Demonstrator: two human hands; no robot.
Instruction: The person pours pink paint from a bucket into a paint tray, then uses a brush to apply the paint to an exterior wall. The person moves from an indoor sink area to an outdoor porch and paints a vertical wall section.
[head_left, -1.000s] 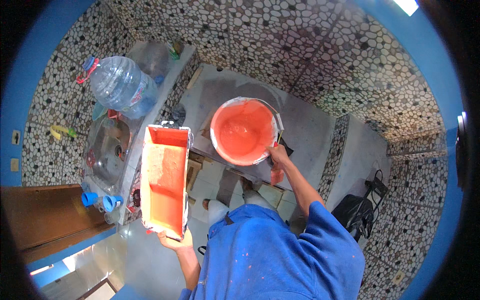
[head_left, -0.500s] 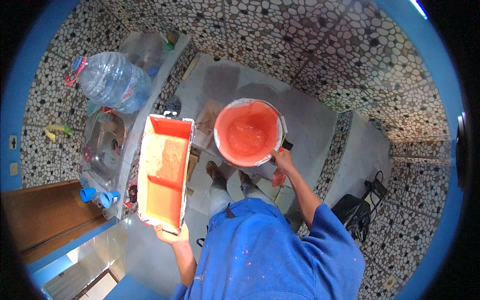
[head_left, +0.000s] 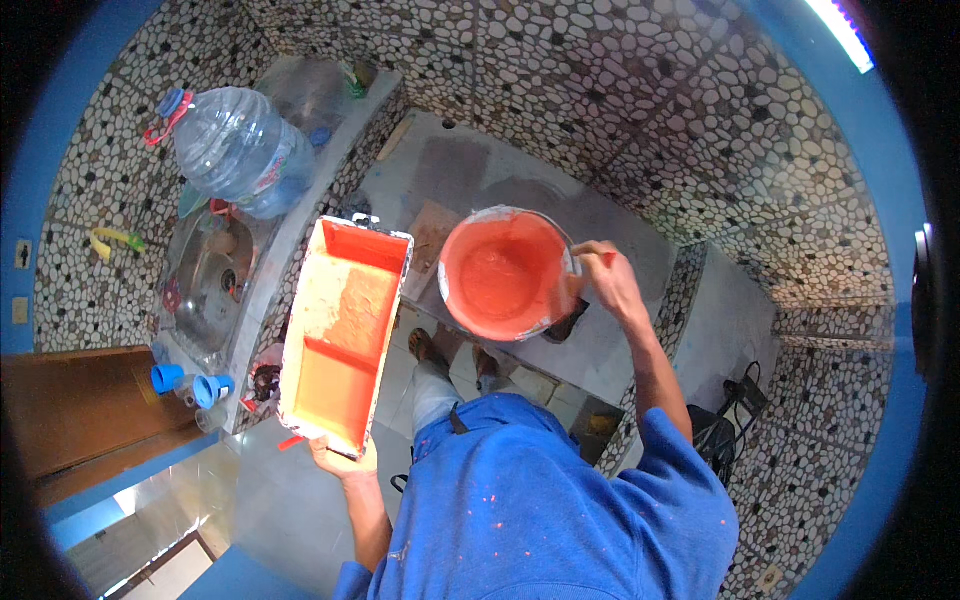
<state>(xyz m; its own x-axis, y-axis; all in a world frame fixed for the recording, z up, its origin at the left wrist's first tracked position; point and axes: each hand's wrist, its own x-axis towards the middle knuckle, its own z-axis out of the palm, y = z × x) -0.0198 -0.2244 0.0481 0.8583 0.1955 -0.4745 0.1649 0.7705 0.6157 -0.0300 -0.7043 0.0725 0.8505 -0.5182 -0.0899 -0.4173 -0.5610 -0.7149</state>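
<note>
My left hand (head_left: 345,458) grips the near end of a long paint tray (head_left: 398,300), with fingers partly hidden beneath it. The tray has two compartments coated in orange paint and a splattered white rim. Right of it, a round bucket (head_left: 458,235) with orange paint inside stands on the grey counter. My right hand (head_left: 612,280) is closed at the bucket's right rim, around what looks like a paintbrush (head_left: 566,296) with a red handle. The brush's lower part is blurred against the rim. A small red stick (head_left: 291,443) pokes out beside the tray's near end.
A large clear water bottle (head_left: 235,145) stands by the metal sink (head_left: 212,290) on the left. Blue cups (head_left: 212,390) sit at the counter's near end. A black bag (head_left: 712,440) lies at right. A dark object (head_left: 568,322) rests by the bucket. Pebble-patterned walls (head_left: 640,90) enclose the counter.
My right hand has moved up and to the right, bringing the brush from below the bucket's rim to its right edge. The tray appears slightly farther right and more tilted.
</note>
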